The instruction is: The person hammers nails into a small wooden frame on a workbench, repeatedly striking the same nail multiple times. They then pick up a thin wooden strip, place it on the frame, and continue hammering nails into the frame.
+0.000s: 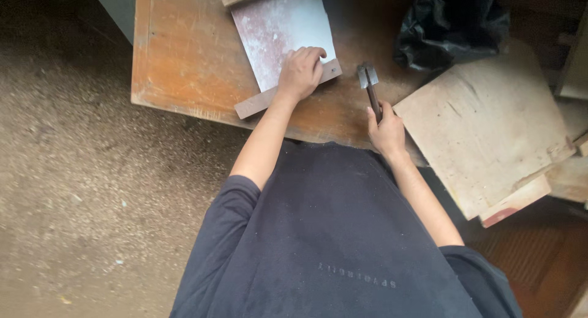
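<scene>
Right-hand grip (386,129) low on hammer (370,85), head beyond fingers.

A pale, dusty sheet panel (283,30) with wooden battens across its near and far ends lies flat on the table, tilted. Right of it, a dark-handled hammer (370,88) has its metal head pointing far.

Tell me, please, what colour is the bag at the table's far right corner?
Black and glossy bag, seen in the head view.
</scene>
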